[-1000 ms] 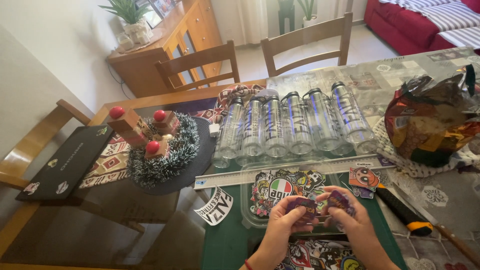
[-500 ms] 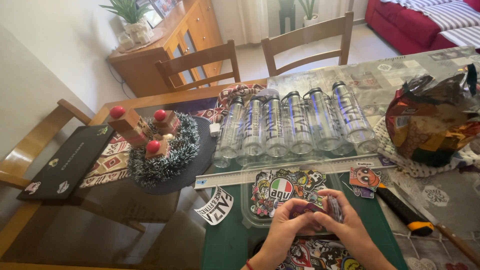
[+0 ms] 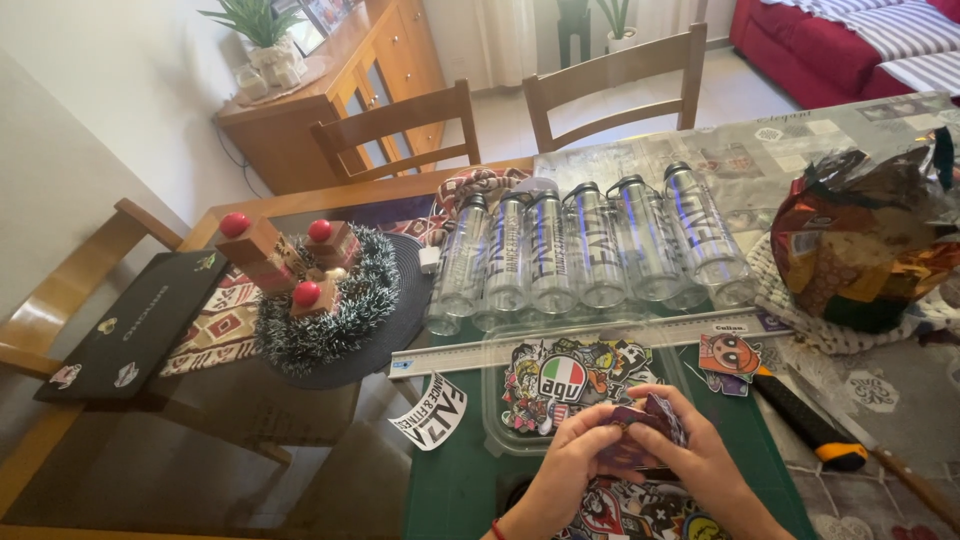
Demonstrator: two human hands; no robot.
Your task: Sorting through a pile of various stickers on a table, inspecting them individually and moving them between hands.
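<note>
A: Held where, the small dark purple sticker (image 3: pixel 640 432)?

B: Between both hands, low in the middle of the view, just above the green cutting mat (image 3: pixel 455 480). Left hand (image 3: pixel 572 465) curled around the near left edge, right hand (image 3: pixel 700 455) closed over the right edge, fingertips (image 3: pixel 668 412) pinching the top corner. Both hands almost shut on it, none open.

A: Long axis?

B: Roughly left to right, slightly tilted up toward the right hand. Hard to tell more, partly covered by fingers.

A: Lying which way from the hands, the clear plastic tray of colourful stickers (image 3: pixel 565 380)?

B: Directly ahead, just beyond the knuckles, nearly touching. Further ahead the long transparent ruler (image 3: pixel 480 352), then the row of clear plastic bottles with black caps (image 3: pixel 590 250), lying side by side, caps pointing away.

A: Nearer which hand, the orange and black utility knife (image 3: pixel 805 425)?

B: Right one, just beside it on the mat edge. Nearer the left one, the white printed sticker (image 3: pixel 432 412).
</note>
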